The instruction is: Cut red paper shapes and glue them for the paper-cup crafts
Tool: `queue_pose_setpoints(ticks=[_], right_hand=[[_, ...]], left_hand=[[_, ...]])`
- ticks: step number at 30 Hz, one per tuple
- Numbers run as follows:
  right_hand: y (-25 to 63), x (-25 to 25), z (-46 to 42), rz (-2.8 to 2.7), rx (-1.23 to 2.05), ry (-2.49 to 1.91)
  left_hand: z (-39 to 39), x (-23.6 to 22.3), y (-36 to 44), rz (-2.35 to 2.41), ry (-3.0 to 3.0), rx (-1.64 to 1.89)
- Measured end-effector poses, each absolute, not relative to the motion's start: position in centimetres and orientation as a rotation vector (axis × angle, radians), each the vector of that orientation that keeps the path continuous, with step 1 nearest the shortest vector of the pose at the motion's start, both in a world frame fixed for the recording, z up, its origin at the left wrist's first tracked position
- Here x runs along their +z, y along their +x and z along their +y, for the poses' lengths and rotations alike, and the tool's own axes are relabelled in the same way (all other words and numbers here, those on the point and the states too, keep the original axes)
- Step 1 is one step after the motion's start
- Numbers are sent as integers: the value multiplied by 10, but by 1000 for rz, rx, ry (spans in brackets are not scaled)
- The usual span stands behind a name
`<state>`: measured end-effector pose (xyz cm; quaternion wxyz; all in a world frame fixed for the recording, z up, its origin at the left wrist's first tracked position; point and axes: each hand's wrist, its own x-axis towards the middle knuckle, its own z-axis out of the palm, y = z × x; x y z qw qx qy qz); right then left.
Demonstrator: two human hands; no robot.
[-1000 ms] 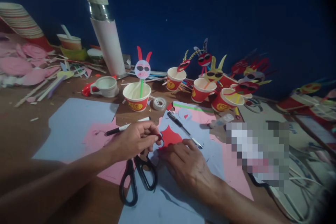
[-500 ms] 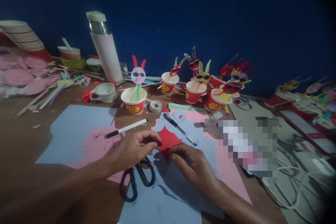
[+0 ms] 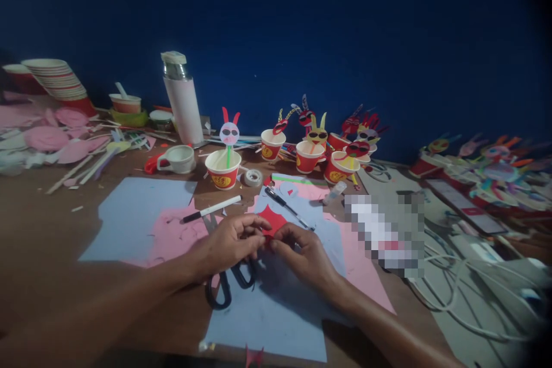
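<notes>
A red paper piece with a jagged, curved outline lies between my hands, its near edge partly hidden by my fingers. My left hand pinches at its lower left edge, fingers curled. Closing in from the right, my right hand grips the lower right edge between thumb and forefinger. Black-handled scissors rest under my left wrist, the blades mostly covered. Beyond the red piece lies a black and clear pen. A white marker with a black cap sits behind my left hand.
Blue paper and pink paper sheets spread beneath my hands. Behind are a tape roll, a rabbit-face cup, more decorated cups, a grey mug and a white flask. Cables lie right.
My hands have come closer together at the red paper's near edge, the right hand moving in toward the left. The whole view has shifted slightly, showing a red scrap at the bottom.
</notes>
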<state>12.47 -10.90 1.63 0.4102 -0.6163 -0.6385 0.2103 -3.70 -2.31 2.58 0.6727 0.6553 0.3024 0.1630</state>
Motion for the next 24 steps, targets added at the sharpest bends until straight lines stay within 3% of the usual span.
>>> queue_pose_setpoints(ticks=[5,14,24], right_hand=[[132,16,-107,-1703,323,-1481],[147,17,-112,-2171,-212,-1155],[144,14,-109,-2119,-239,-1121]], left_hand=[[-11,27,-40,751,1487,467],[-17,16,-41,742,1272,174],[-15,15,-42,719,1177,97]])
